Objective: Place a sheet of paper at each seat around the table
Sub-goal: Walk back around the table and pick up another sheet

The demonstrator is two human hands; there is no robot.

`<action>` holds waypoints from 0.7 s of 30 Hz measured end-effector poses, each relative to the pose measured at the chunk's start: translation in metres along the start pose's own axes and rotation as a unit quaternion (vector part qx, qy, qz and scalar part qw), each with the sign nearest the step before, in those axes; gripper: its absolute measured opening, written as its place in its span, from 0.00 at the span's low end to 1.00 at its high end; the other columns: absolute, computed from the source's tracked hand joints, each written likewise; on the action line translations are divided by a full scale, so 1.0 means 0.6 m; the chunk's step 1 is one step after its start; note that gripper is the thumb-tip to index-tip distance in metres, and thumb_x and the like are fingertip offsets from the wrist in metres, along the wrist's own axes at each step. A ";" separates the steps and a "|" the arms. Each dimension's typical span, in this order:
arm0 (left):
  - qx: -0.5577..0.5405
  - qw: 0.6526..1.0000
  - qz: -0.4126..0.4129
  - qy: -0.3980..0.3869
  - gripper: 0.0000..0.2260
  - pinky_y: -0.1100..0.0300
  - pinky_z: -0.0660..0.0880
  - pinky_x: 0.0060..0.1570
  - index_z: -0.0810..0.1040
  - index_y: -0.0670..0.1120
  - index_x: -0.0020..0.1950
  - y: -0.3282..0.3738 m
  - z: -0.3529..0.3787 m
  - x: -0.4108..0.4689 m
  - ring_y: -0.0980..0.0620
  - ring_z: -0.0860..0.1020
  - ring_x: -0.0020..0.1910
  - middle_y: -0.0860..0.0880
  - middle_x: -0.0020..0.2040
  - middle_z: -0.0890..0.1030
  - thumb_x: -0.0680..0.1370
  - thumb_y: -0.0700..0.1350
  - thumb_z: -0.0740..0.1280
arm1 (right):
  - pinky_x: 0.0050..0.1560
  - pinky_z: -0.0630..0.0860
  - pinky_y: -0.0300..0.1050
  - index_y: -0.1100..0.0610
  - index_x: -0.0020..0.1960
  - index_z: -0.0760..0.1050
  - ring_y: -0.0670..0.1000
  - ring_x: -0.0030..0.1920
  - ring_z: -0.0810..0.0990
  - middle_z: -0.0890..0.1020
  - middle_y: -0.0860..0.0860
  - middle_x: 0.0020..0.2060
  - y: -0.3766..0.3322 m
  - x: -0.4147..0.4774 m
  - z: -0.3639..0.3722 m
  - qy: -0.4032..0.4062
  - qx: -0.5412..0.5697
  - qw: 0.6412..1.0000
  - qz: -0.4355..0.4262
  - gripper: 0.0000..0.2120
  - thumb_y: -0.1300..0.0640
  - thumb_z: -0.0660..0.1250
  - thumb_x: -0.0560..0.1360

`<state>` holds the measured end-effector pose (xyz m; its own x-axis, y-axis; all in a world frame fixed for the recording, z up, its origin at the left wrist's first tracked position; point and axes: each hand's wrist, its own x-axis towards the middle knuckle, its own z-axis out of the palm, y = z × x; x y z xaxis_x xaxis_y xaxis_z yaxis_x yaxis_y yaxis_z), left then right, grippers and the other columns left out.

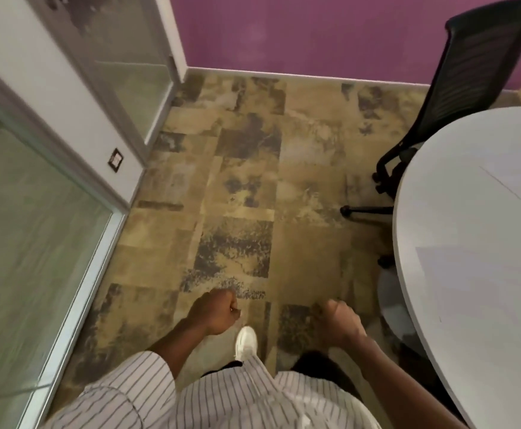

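Observation:
The white rounded table (432,218) fills the right side of the head view. Faint outlines of white sheets of paper (457,274) lie on its top, one nearer me and another (507,181) farther back. My left hand (214,314) is curled into a fist over the carpet, with nothing in it. My right hand (343,320) is also closed and holds nothing, a little left of the table's edge. A black mesh office chair (469,75) stands at the table's far end.
Patterned brown carpet (247,187) stretches ahead to a purple wall (315,32). Glass panels with white frames (76,193) run along the left. A grey round seat or base (392,308) shows under the table edge. My white shoe (246,342) steps forward.

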<state>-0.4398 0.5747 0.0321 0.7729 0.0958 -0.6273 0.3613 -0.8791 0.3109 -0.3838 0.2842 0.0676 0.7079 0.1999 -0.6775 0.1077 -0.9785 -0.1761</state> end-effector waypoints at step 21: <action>0.047 0.996 0.050 -0.048 0.13 0.51 0.81 0.50 0.80 0.50 0.48 0.232 -0.382 0.563 0.47 0.84 0.46 0.51 0.46 0.85 0.78 0.58 0.73 | 0.59 0.82 0.51 0.49 0.65 0.78 0.58 0.61 0.84 0.84 0.52 0.63 0.082 0.488 -0.371 -0.028 0.120 0.989 0.086 0.18 0.41 0.67 0.79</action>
<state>-0.0089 0.5917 0.0270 0.7472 -0.0356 -0.6637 0.2313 -0.9222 0.3098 -0.0159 0.2831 0.0196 0.6610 0.0400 -0.7494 -0.1846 -0.9592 -0.2140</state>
